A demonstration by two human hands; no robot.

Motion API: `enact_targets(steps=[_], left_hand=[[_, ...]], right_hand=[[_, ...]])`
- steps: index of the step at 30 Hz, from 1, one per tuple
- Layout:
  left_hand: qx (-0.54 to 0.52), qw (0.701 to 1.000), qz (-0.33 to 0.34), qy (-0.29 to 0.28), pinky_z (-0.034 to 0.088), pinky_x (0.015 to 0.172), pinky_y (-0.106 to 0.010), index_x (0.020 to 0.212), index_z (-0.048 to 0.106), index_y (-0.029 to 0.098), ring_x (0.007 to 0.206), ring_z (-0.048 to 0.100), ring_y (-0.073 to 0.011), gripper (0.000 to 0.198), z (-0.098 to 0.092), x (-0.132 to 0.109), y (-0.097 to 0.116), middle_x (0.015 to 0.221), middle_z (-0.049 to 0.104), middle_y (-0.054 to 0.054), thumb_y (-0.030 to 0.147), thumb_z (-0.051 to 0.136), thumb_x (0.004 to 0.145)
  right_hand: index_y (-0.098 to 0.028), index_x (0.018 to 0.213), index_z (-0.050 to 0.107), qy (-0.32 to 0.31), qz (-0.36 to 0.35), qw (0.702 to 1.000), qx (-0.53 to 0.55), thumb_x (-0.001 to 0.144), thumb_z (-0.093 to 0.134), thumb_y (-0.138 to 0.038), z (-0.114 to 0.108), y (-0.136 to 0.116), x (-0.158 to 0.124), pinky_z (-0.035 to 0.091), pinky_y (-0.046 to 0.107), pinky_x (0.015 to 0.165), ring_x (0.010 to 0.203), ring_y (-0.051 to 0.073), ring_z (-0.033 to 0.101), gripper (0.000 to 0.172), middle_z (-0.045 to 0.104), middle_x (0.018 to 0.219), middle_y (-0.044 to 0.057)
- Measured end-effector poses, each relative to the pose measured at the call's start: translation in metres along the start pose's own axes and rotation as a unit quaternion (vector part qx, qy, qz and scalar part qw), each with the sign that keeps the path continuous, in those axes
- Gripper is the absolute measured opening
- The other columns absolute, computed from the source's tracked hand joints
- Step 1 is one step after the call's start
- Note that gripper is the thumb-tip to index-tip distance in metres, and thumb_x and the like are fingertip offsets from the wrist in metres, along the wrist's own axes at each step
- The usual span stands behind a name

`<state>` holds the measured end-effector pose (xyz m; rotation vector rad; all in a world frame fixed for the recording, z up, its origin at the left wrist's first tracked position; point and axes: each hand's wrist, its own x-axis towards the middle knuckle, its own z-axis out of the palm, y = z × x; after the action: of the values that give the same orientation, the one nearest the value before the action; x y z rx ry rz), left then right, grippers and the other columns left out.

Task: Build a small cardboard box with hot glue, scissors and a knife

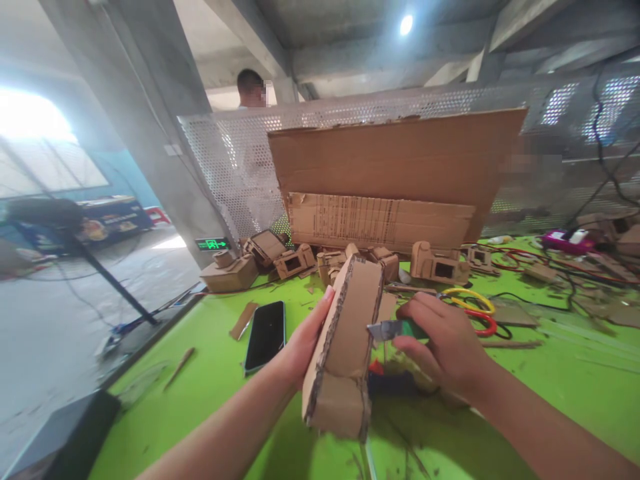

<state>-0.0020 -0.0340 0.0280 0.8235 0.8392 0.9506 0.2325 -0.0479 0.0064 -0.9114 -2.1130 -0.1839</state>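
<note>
A long cardboard box piece [353, 320] with rough, dark-streaked edges stands tilted in the middle of the view. My left hand [310, 337] grips it from the left side, the fingers hidden behind it. In my right hand [440, 340] is a green-handled utility knife [395, 329], and its blade tip meets the right edge of the cardboard piece. Below the knife, a dark blue and orange object lies partly hidden behind the cardboard. To the left of my left hand a black phone [265, 337] rests on the green table [165, 407].
Several cardboard camera-like models [440, 265] line the table's back, before a large upright cardboard sheet [400, 157]. Yellow and red cables [470, 301] lie at the right. A small cardboard scrap [244, 321] is beside the phone. Behind the mesh screen, a person [251, 90] is partly visible.
</note>
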Motion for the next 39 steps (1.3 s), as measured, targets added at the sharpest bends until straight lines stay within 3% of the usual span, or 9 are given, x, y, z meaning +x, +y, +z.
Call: enact_targets(steps=[3, 7, 10, 15, 21, 27, 31, 39], left_hand=[[0.005, 0.994, -0.079, -0.077, 0.056, 0.051, -0.029, 0.101, 0.081, 0.014, 0.055, 0.070, -0.0223, 0.067, -0.001, -0.004, -0.006, 0.068, 0.076, -0.009, 0.077, 0.065, 0.082], [0.026, 0.992, -0.090, -0.089, 0.056, 0.055, -0.029, 0.102, 0.080, 0.014, 0.061, 0.072, -0.0236, 0.062, -0.003, -0.003, -0.016, 0.078, 0.079, -0.012, 0.071, 0.068, 0.082], [-0.016, 0.991, -0.108, -0.081, 0.056, 0.056, -0.026, 0.096, 0.079, 0.010, 0.059, 0.071, -0.0206, 0.062, -0.006, 0.003, -0.016, 0.073, 0.077, -0.012, 0.068, 0.057, 0.093], [-0.092, 0.990, -0.081, -0.070, 0.055, 0.054, -0.026, 0.083, 0.076, 0.010, 0.052, 0.067, -0.0182, 0.061, -0.015, 0.016, -0.008, 0.063, 0.072, -0.009, 0.064, 0.051, 0.098], [-0.133, 0.986, -0.072, -0.077, 0.056, 0.056, -0.028, 0.090, 0.076, 0.011, 0.056, 0.070, -0.0199, 0.057, -0.021, 0.024, -0.011, 0.069, 0.076, -0.009, 0.064, 0.057, 0.095], [-0.125, 0.987, -0.069, -0.078, 0.055, 0.057, -0.029, 0.092, 0.077, 0.012, 0.057, 0.069, -0.0203, 0.054, -0.025, 0.029, -0.014, 0.070, 0.076, -0.008, 0.063, 0.061, 0.093], [-0.117, 0.986, -0.077, -0.089, 0.054, 0.057, -0.028, 0.103, 0.077, 0.010, 0.057, 0.069, -0.0200, 0.059, -0.025, 0.027, -0.016, 0.067, 0.074, -0.008, 0.065, 0.058, 0.094], [-0.058, 0.994, -0.067, -0.069, 0.053, 0.054, -0.025, 0.093, 0.079, 0.012, 0.056, 0.067, -0.0172, 0.058, -0.020, 0.013, -0.005, 0.070, 0.075, -0.006, 0.065, 0.055, 0.096]], right_hand=[[-0.022, 0.091, 0.058, 0.043, 0.081, 0.996, 0.007, 0.107, 0.046, -0.050, -0.008, 0.012, 0.003, 0.035, 0.030, 0.062, 0.067, 0.019, 0.053, 0.035, 0.057, 0.075, 0.001], [-0.024, 0.082, 0.053, 0.116, 0.174, 0.978, -0.004, 0.107, 0.044, -0.047, -0.018, 0.031, 0.006, 0.033, 0.032, 0.060, 0.059, 0.017, 0.049, 0.035, 0.052, 0.067, -0.001], [-0.024, 0.086, 0.055, 0.122, 0.123, 0.985, 0.023, 0.108, 0.042, -0.045, -0.017, 0.033, 0.004, 0.035, 0.031, 0.060, 0.061, 0.018, 0.050, 0.033, 0.053, 0.069, -0.001], [-0.022, 0.099, 0.058, -0.010, -0.009, 0.996, 0.085, 0.106, 0.049, -0.049, -0.004, 0.013, -0.001, 0.040, 0.028, 0.066, 0.072, 0.017, 0.057, 0.029, 0.060, 0.082, 0.001], [-0.021, 0.097, 0.059, -0.094, -0.021, 0.988, 0.122, 0.104, 0.049, -0.059, 0.002, 0.000, -0.001, 0.038, 0.028, 0.069, 0.075, 0.017, 0.057, 0.039, 0.063, 0.084, 0.002], [-0.019, 0.101, 0.063, -0.130, -0.011, 0.984, 0.124, 0.104, 0.048, -0.060, 0.004, 0.000, -0.002, 0.038, 0.030, 0.071, 0.079, 0.020, 0.058, 0.043, 0.065, 0.087, 0.005], [-0.018, 0.099, 0.064, -0.127, -0.008, 0.987, 0.102, 0.103, 0.049, -0.060, 0.003, -0.002, -0.002, 0.038, 0.030, 0.070, 0.079, 0.021, 0.059, 0.044, 0.066, 0.087, 0.006], [-0.018, 0.093, 0.062, -0.001, -0.054, 0.999, 0.003, 0.102, 0.053, -0.059, -0.004, -0.005, 0.002, 0.037, 0.029, 0.064, 0.072, 0.018, 0.058, 0.043, 0.062, 0.078, 0.003]])
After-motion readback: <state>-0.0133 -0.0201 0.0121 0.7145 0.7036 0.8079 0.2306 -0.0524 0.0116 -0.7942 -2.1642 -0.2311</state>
